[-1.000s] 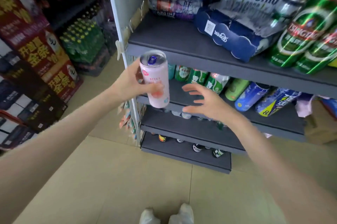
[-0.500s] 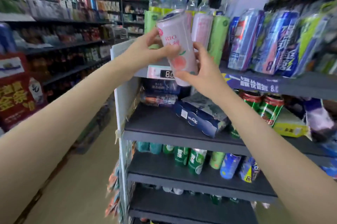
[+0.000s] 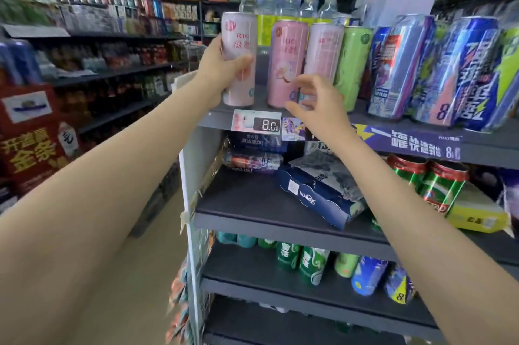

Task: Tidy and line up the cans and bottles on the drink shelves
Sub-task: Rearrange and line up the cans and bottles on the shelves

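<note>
The pale pink can [image 3: 239,59] stands upright at the left end of the top shelf [image 3: 219,117], and the left hand [image 3: 222,72] grasps it, thumb across the front and the other fingers hidden behind the can, so its lower print is partly covered. Just beside it, at 3 o'clock, stands a second pink can [image 3: 285,63], with a third pink can [image 3: 323,52] next along. The right hand [image 3: 314,103] hovers in front of those two near their bases; its fingers are loosely curled and released, holding nothing, and they hide the lower part of the third can. Whether a fingertip touches a can cannot be told.

Further toward 3 o'clock are a green can [image 3: 354,63] and tall blue cans [image 3: 398,69] with glossy, blurred print, the last one cut off by the frame edge. Behind the row, at 12 o'clock, clear plastic bottles [image 3: 289,4] with pale caps show only their upper halves. A price tag [image 3: 257,124] reading 8.0 sits on the shelf edge under the pink cans.

On the shelf below lie a dark blue cardboard pack [image 3: 311,198] at an angle and green-and-red cans [image 3: 438,184], partly behind the right forearm. Lower still, at 6 o'clock, small green and blue cans [image 3: 314,263] stand in a loose row.
</note>
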Demonstrator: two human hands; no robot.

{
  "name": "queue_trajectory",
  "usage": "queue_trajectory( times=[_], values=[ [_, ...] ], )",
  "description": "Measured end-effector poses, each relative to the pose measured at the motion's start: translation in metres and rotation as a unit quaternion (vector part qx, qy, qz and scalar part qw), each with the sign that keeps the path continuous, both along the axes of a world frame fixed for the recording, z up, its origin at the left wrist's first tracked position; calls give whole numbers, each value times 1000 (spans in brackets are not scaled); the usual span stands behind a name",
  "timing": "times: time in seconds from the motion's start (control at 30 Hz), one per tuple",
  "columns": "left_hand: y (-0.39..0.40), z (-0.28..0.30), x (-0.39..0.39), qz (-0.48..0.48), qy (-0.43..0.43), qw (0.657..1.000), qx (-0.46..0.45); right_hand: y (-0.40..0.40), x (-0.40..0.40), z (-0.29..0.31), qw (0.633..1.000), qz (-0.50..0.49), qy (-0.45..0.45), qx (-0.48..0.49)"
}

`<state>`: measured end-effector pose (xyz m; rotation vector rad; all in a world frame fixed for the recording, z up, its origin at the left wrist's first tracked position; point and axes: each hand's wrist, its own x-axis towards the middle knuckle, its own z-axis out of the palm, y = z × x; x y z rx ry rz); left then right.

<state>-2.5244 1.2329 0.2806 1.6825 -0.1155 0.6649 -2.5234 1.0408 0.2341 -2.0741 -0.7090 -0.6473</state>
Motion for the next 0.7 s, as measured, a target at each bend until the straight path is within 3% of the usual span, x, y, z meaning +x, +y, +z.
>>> queue_trajectory(
  times=[0.13, 0.3, 0.37, 0.43, 0.5, 0.57, 0.63, 0.7],
  values=[
    [-7, -5, 15, 46, -4, 998, 43, 4, -2, -1, 999, -18, -31, -25],
    [-8, -9, 21, 54, -6, 996, 65, -7, -44, -46, 979, -5, -200, 32],
    [-7, -13, 15, 83, -14, 988, 132, -16, -56, -78, 985, 14, -170, -1],
    [-8, -31, -4, 139, -59, 965, 213, -23, -52, -108, 993, 18, -77, -86],
    [-9, -71, -33, 178, -157, 937, 255, -24, -38, -128, 986, 14, 21, -167],
    [-7, -125, -64, 152, -195, 926, 287, -13, -22, -137, 972, 6, 74, -225],
    [-3, -178, -76, 115, -123, 929, 330, 7, 0, -139, 957, 1, 89, -274],
    [3, -218, -66, 100, 6, 901, 422, 33, 24, -141, 946, 5, 101, -307]
  ],
)
